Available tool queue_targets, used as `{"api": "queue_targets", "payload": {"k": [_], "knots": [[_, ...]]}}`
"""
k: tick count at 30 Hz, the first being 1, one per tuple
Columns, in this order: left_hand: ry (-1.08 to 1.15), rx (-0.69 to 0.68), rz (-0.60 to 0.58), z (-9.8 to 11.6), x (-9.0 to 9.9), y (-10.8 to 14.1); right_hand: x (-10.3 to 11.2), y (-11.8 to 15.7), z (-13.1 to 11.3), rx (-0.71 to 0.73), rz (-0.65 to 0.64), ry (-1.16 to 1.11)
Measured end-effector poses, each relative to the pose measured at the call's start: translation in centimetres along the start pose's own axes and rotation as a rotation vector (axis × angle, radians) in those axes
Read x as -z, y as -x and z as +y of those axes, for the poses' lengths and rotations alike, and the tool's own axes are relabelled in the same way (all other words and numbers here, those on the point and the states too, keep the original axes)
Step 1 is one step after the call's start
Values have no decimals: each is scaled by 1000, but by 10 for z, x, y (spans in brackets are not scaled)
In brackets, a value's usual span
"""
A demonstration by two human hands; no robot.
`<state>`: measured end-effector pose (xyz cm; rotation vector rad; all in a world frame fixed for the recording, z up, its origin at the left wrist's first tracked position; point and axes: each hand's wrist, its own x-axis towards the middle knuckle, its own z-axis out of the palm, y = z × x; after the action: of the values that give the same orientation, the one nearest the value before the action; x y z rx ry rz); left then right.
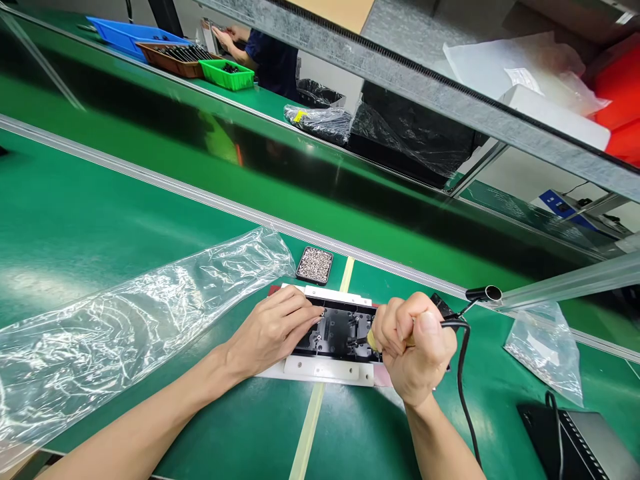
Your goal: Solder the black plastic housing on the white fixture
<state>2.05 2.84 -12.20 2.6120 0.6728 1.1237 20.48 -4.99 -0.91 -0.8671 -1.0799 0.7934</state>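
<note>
Between your 2 hands, the black part (337, 327) lies lengthwise roughly along the table's (240, 433) far edge, your left hand (267, 327) touching its left end, pinch unclear, your right hand (417, 340) clenched round a yellow-handled tool (371, 340).

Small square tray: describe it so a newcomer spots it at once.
On the green worktop, follow the long clear plastic bag to its far end. Beside that end sits the small square tray, dark-rimmed; unlike its neighbours, it holds tiny silvery pieces.
</note>
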Motion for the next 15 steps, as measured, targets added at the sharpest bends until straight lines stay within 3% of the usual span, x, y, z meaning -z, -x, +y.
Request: {"api": "queue_targets", "payload": {"k": [15], "knots": [[3,16,-20,-1,1,2,2,1,2,1,-8,-4]]}}
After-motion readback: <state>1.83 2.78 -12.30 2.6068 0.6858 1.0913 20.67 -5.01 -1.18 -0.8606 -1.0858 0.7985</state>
